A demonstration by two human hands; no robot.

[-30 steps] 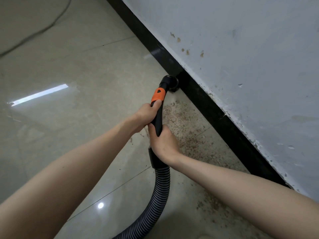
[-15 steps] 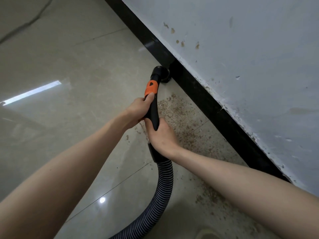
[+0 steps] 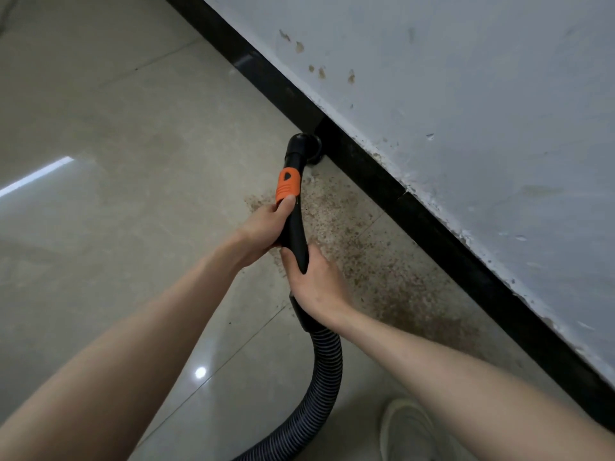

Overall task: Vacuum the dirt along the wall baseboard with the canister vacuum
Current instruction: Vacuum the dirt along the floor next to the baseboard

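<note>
Holding position at the baseboard (image 3: 432,224), the nozzle (image 3: 304,148) has hardly advanced; both hands' fingers wrap the wand (image 3: 294,234); dirt (image 3: 366,261) apparently remains.

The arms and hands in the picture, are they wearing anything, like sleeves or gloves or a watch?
No. Both forearms are bare as far as the picture shows, with no sleeve in sight. The left hand and the right hand wear no gloves, and no watch, bracelet or ring shows on them.
</note>
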